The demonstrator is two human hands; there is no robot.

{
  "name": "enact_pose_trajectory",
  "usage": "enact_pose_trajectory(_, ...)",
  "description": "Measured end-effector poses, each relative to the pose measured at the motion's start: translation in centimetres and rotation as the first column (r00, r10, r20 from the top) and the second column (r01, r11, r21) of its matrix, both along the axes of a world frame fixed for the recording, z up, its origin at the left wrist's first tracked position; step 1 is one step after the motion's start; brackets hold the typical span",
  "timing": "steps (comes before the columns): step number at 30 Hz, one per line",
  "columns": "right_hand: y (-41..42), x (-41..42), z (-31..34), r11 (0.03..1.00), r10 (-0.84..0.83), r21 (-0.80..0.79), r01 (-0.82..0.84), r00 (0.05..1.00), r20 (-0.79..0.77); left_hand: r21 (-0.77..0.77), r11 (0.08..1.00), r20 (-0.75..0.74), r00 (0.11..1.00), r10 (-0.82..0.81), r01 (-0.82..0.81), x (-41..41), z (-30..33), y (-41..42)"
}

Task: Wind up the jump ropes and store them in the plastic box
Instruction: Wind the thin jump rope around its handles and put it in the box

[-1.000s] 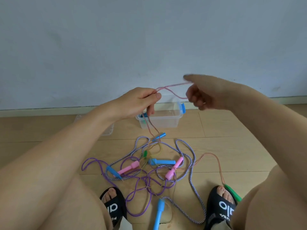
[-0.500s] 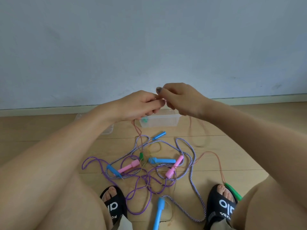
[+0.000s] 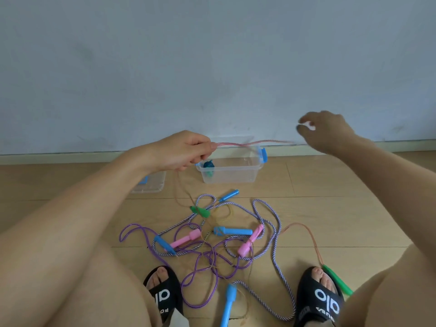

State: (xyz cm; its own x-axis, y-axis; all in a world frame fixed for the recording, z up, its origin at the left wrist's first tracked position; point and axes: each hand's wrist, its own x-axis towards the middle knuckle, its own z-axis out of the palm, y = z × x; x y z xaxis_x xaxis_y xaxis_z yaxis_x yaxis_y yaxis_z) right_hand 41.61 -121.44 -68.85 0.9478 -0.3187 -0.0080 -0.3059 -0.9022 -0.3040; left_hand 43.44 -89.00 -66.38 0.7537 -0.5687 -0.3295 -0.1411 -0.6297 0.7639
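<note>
My left hand (image 3: pixel 181 152), mid-frame, has a closed grip: thumb + fingers pinch the pink rope (image 3: pixel 250 143) where several strands bunch at the fingertips. From there the strands run right, stretched abt level, toward my right hand (image 3: pixel 328 131) at upper right. Right hand is blurred; fingers curled w/ thumb near forefinger, but can't tell if the rope end is actually in that grip. A thin strand drops from under the left hand down to the green handle (image 3: pixel 200 211) on the floor (image 3: pixel 330 197).

Clear plastic box (image 3: pixel 230 171) sits on the floor by the wall (image 3: pixel 212 55), centre frame, just below the stretched rope, w/ a blue latch (image 3: pixel 263 155) on its right end. Something teal lies in its left end; can't make out what. Its clear lid (image 3: pixel 151 184) lies to the left, partly hidden behind my left forearm.

Lower centre: tangle of ropes on the floor. Purple rope (image 3: pixel 203 274) loops thru a blue-white striped rope (image 3: pixel 273 223); mixed in are two pink handles (image 3: pixel 186 238) and several blue handles (image 3: pixel 233 231), one more blue one at the bottom edge. A second green handle (image 3: pixel 337 279) lies at lower right, just beside my right foot, w/ an orange-pink strand curving up from it. Both feet in black slides (image 3: pixel 318 300) at the bottom, either side of the tangle.
</note>
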Motion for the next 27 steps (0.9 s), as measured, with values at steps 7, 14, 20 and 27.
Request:
enact_pose_trajectory(7,10.9,-3.1,1.7,0.457,0.437,0.837,-0.3,0.896,0.082,-0.11,0.993,0.036,0.998,-0.048,0.052,-1.4,0.5,-2.7)
enact_pose_trajectory(14,9.0,-3.2,2.6,0.458,0.426,0.835,-0.305,0.9,0.095,-0.131,0.991,-0.057,0.997,-0.041,0.033,-1.1,0.4,-2.1)
enact_pose_trajectory(20,8.9,-3.5,2.3,0.591,0.445,0.722,-0.36,0.892,0.08,-0.093,0.993,-0.064,0.995,-0.08,0.074,-1.1,0.3,-2.0)
enact_pose_trajectory(27,7.9,-2.9,2.5,0.471,0.412,0.828,-0.303,0.906,0.097,-0.094,0.992,-0.055,0.994,-0.09,0.085,-1.0,0.3,-2.0)
